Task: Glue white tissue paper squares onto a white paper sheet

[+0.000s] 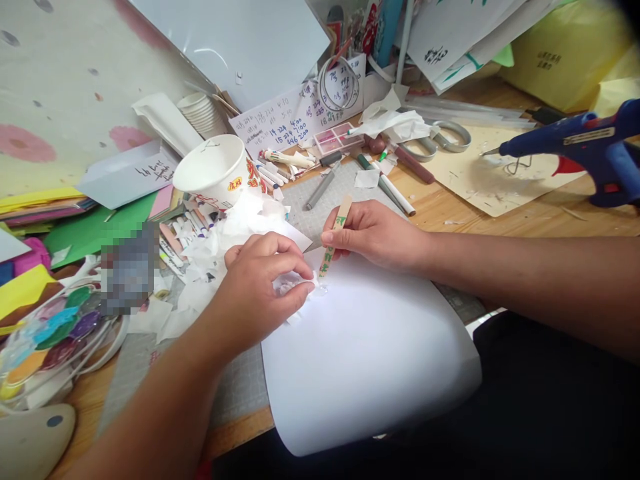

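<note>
A wooden craft stick (336,240) with green marks is pinched in my right hand (373,230), its lower end close to a clear, shiny blob (321,290) on the white paper sheet (370,347). My left hand (265,277) has thumb and forefinger brought together at a small white scrap (315,279) near the stick's tip. Whitish crumpled bits lie partly hidden under that hand. The sheet rests on a grey cutting mat (240,387) and curls down over the table's front edge.
Left of the sheet are crumpled tissues (250,217), a paper cup (213,170) and a paint palette (60,333). Several markers (385,187) lie behind my hands. At right stand scissors (440,141) and a blue glue gun (585,147), nozzle pointing left.
</note>
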Motion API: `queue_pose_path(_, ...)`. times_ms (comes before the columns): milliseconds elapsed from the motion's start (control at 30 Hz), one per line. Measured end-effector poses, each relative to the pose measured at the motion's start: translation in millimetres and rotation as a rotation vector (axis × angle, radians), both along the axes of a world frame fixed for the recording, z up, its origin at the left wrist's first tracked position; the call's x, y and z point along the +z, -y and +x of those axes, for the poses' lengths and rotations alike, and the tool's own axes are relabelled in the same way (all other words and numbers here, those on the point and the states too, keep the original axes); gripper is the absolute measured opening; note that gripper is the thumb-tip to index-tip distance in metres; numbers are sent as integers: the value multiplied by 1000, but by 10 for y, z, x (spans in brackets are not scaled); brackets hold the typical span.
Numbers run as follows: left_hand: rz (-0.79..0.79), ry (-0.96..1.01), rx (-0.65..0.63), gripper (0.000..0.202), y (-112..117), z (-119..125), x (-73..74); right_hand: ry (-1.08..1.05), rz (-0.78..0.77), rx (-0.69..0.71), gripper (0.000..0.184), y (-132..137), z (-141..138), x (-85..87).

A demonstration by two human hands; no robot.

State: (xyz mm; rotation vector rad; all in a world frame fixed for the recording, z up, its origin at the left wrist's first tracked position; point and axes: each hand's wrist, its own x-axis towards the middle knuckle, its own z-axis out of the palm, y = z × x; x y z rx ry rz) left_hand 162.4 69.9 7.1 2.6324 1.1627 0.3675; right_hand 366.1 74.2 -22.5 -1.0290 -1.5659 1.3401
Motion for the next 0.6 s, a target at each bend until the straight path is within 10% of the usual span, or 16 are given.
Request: queue_pose_path(600, 0, -5, 35, 3, 6, 67, -37, -351, -91, -193, 17, -33, 47, -60)
